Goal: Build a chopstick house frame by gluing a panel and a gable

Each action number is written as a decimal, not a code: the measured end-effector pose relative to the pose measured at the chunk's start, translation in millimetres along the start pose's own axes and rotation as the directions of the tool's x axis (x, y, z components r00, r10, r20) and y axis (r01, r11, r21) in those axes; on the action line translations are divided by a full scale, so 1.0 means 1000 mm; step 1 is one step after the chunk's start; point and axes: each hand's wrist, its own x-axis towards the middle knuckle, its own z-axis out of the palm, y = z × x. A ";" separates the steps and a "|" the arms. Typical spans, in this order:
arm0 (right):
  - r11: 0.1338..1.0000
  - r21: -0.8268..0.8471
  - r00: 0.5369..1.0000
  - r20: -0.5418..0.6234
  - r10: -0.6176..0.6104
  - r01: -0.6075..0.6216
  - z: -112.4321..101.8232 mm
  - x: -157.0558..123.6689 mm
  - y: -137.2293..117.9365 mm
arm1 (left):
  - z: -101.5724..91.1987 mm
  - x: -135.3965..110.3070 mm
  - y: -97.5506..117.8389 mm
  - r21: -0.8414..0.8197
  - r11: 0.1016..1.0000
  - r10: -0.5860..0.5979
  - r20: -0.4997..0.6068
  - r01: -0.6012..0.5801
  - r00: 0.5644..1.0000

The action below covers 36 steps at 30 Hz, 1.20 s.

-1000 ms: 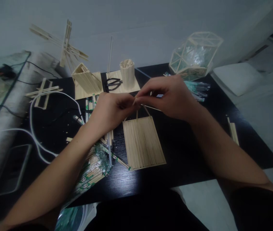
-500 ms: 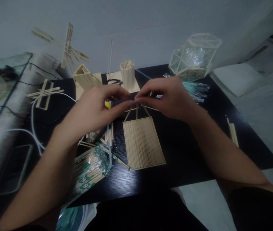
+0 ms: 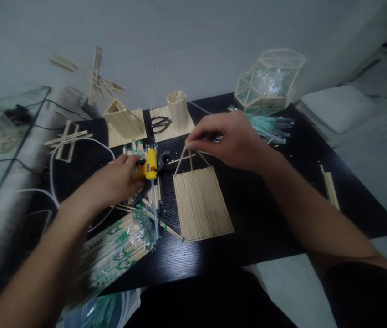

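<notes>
My left hand (image 3: 120, 177) is closed round the handle of a yellow hot glue gun (image 3: 150, 164), whose clear glue stick trails toward the table's front. My right hand (image 3: 231, 139) pinches the top ends of thin wooden sticks (image 3: 190, 159) that lean together into a point. These sticks rise from the far edge of a flat panel (image 3: 203, 205) of wooden sticks lying side by side on the black table. The fingertips partly cover the joint. Black-handled pliers or cutters (image 3: 164, 159) lie just right of the glue gun.
Plastic packs of sticks (image 3: 121, 250) lie front left. Behind stand a round stick cup (image 3: 178, 111), a slanted stick box (image 3: 123, 120), black scissors (image 3: 160, 124) and a windmill-like frame (image 3: 96, 77). A geometric frame (image 3: 270, 82) stands back right. A white cable (image 3: 52, 168) loops at left.
My left hand has left the top of the sticks, moved left and down, and taken hold of the glue gun. My right hand stays at the joint.
</notes>
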 end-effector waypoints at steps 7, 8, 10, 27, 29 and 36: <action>1.000 0.002 1.000 -0.007 -0.010 0.010 0.001 0.000 0.002 | 0.028 0.002 0.005 0.103 0.991 -0.078 -0.052 0.083 0.996; 1.000 0.001 1.000 -0.005 -0.009 0.009 0.001 0.000 0.002 | 0.029 0.003 0.005 0.095 0.992 -0.084 -0.058 0.089 0.995; 1.000 -0.002 1.000 -0.006 -0.010 0.010 0.000 0.000 0.002 | 0.030 0.003 0.005 0.077 0.993 -0.090 -0.063 0.095 0.994; 1.000 -0.017 1.000 -0.005 -0.023 0.023 0.000 0.000 0.000 | 0.017 -0.005 0.006 -0.004 0.999 -0.052 -0.222 0.052 0.974; 0.999 -0.017 1.000 -0.007 -0.027 0.027 0.000 0.000 0.001 | 0.014 -0.010 0.005 -0.049 0.998 -0.054 -0.242 0.043 0.969; 1.000 -0.024 1.000 0.001 -0.007 0.007 0.000 0.000 0.001 | 0.010 -0.045 0.010 -0.291 0.953 -0.179 -0.317 0.084 0.931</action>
